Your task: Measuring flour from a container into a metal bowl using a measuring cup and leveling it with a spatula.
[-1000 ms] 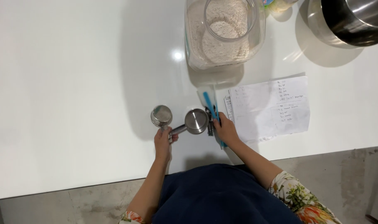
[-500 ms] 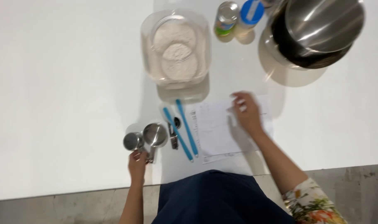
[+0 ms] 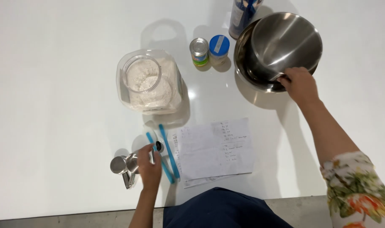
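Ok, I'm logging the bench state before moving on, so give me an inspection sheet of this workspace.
Surface: white table, glossy.
Job's things: steel mixing bowl, tilted; metal measuring cups.
Clutter: clear jar of white powder, open; small tin; blue-lidded jar; tall container at the top edge; handwritten paper sheet; blue-handled tools.
Grippers: left hand on the measuring cups; right hand grips the bowl's rim.
Cables: nothing seen.
Surroundings: grey floor along the near edge.
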